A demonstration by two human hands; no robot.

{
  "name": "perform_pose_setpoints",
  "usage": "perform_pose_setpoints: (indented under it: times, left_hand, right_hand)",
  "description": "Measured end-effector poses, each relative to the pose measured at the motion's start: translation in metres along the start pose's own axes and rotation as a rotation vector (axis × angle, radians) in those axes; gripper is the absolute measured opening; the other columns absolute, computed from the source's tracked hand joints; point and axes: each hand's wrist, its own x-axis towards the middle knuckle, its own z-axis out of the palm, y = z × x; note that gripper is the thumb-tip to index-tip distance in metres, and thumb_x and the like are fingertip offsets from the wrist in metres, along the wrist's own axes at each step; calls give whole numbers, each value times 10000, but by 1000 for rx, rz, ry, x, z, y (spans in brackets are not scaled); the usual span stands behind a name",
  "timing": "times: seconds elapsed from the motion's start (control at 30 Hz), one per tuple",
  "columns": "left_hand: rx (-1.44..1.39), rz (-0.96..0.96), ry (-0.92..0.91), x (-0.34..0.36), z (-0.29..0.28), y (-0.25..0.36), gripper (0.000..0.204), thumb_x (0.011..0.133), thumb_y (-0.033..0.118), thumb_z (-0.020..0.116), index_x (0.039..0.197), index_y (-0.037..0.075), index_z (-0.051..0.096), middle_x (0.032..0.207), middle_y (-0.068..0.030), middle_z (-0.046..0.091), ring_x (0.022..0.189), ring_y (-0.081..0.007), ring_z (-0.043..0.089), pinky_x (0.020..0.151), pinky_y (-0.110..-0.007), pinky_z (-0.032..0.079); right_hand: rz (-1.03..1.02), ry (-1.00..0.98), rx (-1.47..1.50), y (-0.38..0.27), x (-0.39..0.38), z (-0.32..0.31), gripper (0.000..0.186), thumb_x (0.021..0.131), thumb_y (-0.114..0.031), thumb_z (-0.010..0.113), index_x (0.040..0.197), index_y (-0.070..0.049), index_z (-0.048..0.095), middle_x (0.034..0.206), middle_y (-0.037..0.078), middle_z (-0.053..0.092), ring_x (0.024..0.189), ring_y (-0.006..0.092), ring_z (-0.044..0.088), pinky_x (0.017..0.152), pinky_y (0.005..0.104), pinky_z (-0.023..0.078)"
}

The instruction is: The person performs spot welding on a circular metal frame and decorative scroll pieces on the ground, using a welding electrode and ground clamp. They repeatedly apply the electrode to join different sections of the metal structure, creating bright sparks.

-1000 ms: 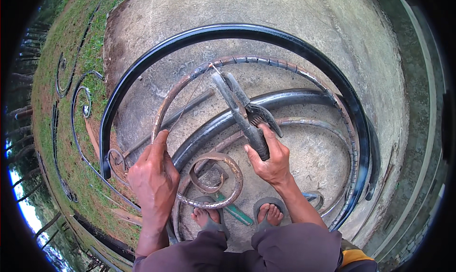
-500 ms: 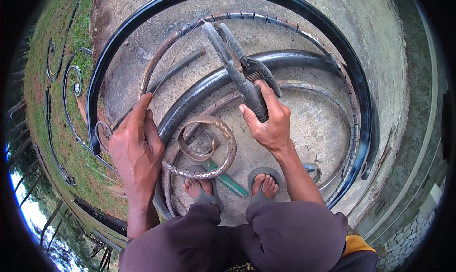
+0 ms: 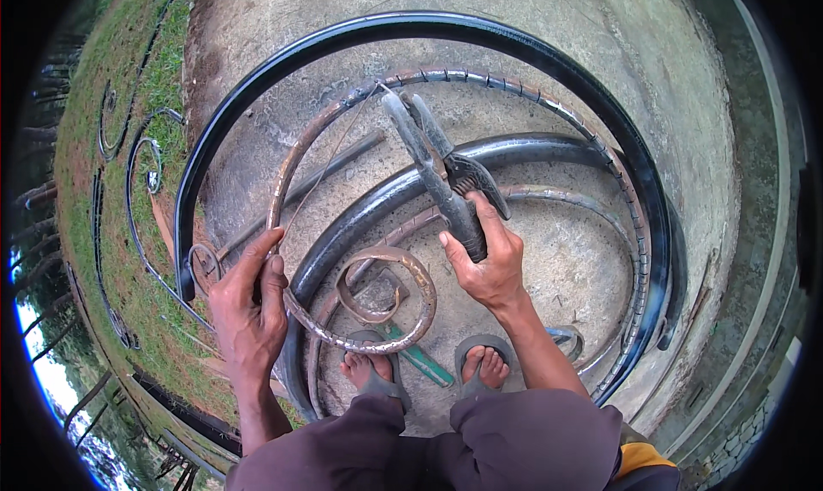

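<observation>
My right hand [image 3: 491, 264] grips a dark welding electrode holder [image 3: 437, 178], its thumb by the spring lever. The jaws point up and left, their tip close to a rusty scrolled metal rod [image 3: 296, 161]. At the left, my left hand [image 3: 251, 307] closes its thumb and fingers around that rod, above its curled end [image 3: 420, 281]. A thin wire-like rod [image 3: 336, 152] slants from near the jaw tip down to my left fingertips; whether the fingers also pinch it, I cannot tell. Short dark marks ring the rod's outer curve.
A thick black curved tube [image 3: 411, 30] arches around the work on a concrete slab [image 3: 549, 260]. Another dark tube [image 3: 377, 200] lies inside it. A green-handled tool [image 3: 426, 367] rests between my sandalled feet. More metal scrolls [image 3: 135, 174] lie on grass at the left.
The whole scene sits lower in view, as the view has tilted. Both hands keep their grips, and the holder's jaws stay near the same spot on the scrolled rod.
</observation>
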Motion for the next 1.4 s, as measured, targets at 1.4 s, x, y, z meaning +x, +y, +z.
perform_pose_setpoints:
  times: [1.4]
  left_hand:
    - [-296, 150, -252, -50, -1, 2, 368, 1018, 140, 546, 1353, -6, 591, 791, -61, 627, 610, -104, 546, 536, -233, 424]
  right_hand:
    - [238, 163, 370, 0, -42, -46, 453, 778, -176, 748, 1151, 27, 591, 888, 234, 680, 775, 351, 694, 758, 433, 537]
